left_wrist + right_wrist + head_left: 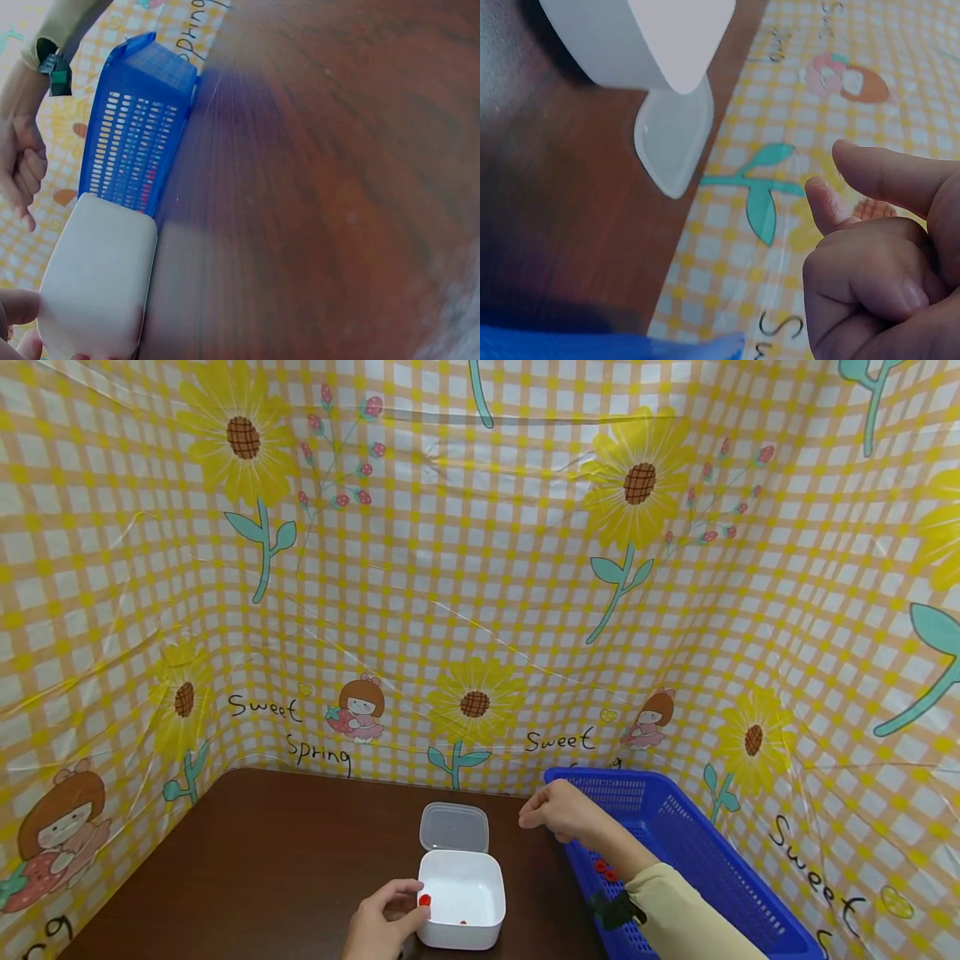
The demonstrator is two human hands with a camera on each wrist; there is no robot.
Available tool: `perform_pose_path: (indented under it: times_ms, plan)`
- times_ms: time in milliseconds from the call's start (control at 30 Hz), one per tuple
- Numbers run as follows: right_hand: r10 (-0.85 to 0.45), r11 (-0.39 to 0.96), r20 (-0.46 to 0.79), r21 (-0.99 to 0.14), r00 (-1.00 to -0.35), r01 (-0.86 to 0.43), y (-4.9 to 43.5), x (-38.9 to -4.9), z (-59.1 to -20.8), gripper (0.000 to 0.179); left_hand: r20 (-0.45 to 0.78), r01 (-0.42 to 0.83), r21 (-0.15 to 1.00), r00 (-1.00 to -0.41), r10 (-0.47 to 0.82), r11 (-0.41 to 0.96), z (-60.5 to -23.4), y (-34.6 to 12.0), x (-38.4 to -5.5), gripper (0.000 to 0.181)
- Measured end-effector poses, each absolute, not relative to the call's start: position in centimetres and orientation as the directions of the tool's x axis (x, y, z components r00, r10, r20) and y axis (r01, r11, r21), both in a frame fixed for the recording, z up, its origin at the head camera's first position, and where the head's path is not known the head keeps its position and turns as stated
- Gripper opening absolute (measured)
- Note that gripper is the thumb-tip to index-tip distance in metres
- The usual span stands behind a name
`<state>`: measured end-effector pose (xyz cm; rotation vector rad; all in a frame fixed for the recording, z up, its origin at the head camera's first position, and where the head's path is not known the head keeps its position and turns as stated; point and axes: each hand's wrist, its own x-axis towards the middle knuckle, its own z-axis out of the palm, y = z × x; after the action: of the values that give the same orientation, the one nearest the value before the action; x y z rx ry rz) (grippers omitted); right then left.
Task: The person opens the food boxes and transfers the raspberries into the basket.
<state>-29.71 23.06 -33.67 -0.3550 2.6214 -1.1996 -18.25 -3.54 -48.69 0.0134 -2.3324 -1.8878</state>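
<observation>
A white square box (461,937) stands uncovered on the brown table. My left hand (384,920) holds it at its left side, thumb by the near corner. One small red piece (425,901) shows at the box's left wall, close to the left fingertips, and another red bit (463,922) is low inside. My right hand (564,812) is in the air right of the box, by the blue basket's left rim. In the right wrist view, its thumb and index finger stand slightly apart with nothing seen between them; the other fingers curl inward.
A translucent lid (454,828) lies behind the box. The blue perforated basket (708,860) stands on the right, with several red pieces (604,868) in it, partly hidden by the right forearm. Checkered cloth with sunflowers (480,568) hangs behind and at both sides of the table.
</observation>
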Motion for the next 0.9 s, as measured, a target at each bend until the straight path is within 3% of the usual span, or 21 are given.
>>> perform_pose_path:
  times_ms: [900]
  plan:
    - [-0.487,0.678,-0.216,-0.704,-0.846,-0.210,16.4,-27.0,-38.1,0.004,0.130,0.114,0.974,-0.989,-0.069,0.195,-48.7,-3.9,-17.8,0.032]
